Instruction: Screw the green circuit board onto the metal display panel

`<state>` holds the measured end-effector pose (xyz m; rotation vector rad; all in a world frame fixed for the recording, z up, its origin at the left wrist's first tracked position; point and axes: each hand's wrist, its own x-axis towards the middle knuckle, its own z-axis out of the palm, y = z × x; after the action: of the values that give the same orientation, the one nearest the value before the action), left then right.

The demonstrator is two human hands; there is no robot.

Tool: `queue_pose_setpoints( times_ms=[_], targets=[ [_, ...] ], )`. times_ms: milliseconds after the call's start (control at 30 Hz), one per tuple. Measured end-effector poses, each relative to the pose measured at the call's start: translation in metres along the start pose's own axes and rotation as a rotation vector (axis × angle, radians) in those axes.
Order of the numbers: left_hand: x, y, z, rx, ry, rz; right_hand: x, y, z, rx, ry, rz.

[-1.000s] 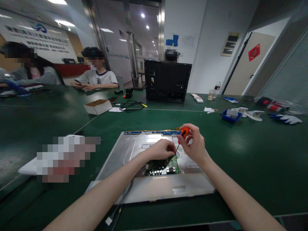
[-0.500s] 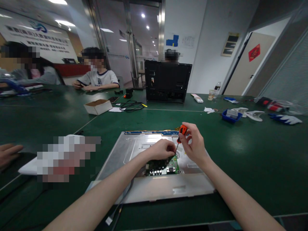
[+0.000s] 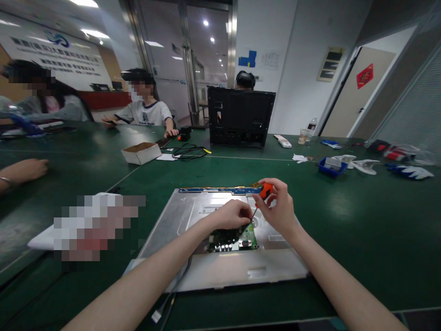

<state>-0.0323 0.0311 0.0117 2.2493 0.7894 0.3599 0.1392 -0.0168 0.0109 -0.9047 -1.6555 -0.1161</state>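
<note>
A metal display panel point(image 3: 220, 271) lies flat on the green table, with a blue circuit strip point(image 3: 213, 190) along its far edge. On the panel sits a green circuit board point(image 3: 250, 239). My right hand point(image 3: 280, 204) grips an orange and black screwdriver point(image 3: 266, 191), its shaft slanting down toward the board's upper right corner. Beside the shaft's lower end, my left hand point(image 3: 234, 214) is closed over the board, fingertips pinched together near the screwdriver tip. Whatever those fingers hold, if anything, is too small to make out.
Dark cables point(image 3: 172, 294) run off the panel's near left edge. Further back are an open white box point(image 3: 141, 153), coiled black cable point(image 3: 189, 151), a black monitor housing point(image 3: 241, 117) and a blue tray point(image 3: 331, 166). Another person's hand point(image 3: 31, 170) is at left.
The screwdriver's handle has turned and tilted right, and my right hand's fingers have shifted with it. My left hand stays put. Another person's hand at left has moved up and right.
</note>
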Motion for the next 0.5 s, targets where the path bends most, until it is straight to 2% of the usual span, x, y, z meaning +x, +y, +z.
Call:
queue_pose_setpoints(
  times_ms=[200,367,500],
  targets=[
    [-0.0008,0.0003,0.0005,-0.003,-0.004,0.004,0.006,-0.0059,-0.0041,-0.017,-0.027,-0.054],
    [-0.0004,0.0008,0.0012,-0.012,-0.001,0.004,0.0073,-0.0094,-0.0063,-0.022,-0.074,-0.04],
    [0.0001,0.0008,0.0008,-0.013,-0.005,-0.003,0.0044,-0.0067,-0.0046,-0.003,-0.056,-0.007]
  ],
)
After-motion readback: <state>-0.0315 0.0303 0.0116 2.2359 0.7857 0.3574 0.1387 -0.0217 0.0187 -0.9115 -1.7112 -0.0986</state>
